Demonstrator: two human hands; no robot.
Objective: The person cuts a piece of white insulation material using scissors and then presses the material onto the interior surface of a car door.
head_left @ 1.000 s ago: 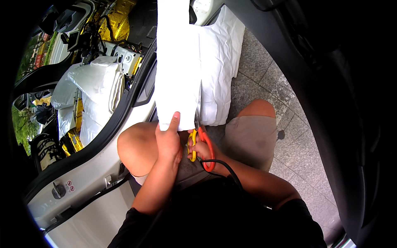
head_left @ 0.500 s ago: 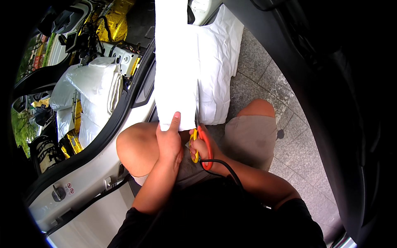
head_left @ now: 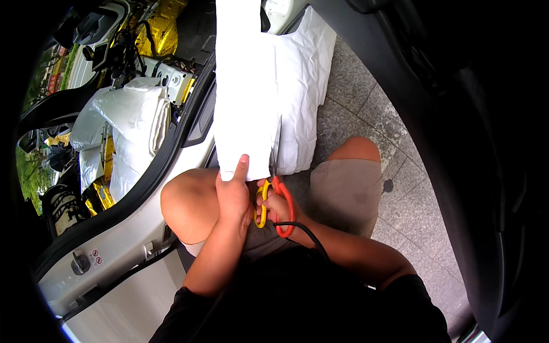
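From my far-off seat I judge the snipping to be under way but not done; the long scissors [head_left: 277, 184], with one yellow loop and one red loop, lie at the near end of the white sheet [head_left: 246, 103], their blades pointing away from the body; no loose cut piece shows; a faint line runs on past the blade tips, and I cannot tell if it is a cut, a fold or an edge, so I cannot say how much is left.

My left hand [head_left: 232, 191] pinches the sheet's near edge, thumb on top, the other fingers mostly hidden; my right hand [head_left: 277, 208] is curled round the scissor loops, which stand a bit apart; a black cord [head_left: 309, 231] hangs by the right wrist.

The sheet stretches away in front of the knees, with its crinkled part [head_left: 300, 103] on the right; I see no tabletop under it; to the right is gray stone paving [head_left: 423, 211]; on the left is a white car's door frame [head_left: 134, 234], and inside the car sit folded white sheets [head_left: 137, 114], shiny gold foil [head_left: 163, 28] and dark wires.
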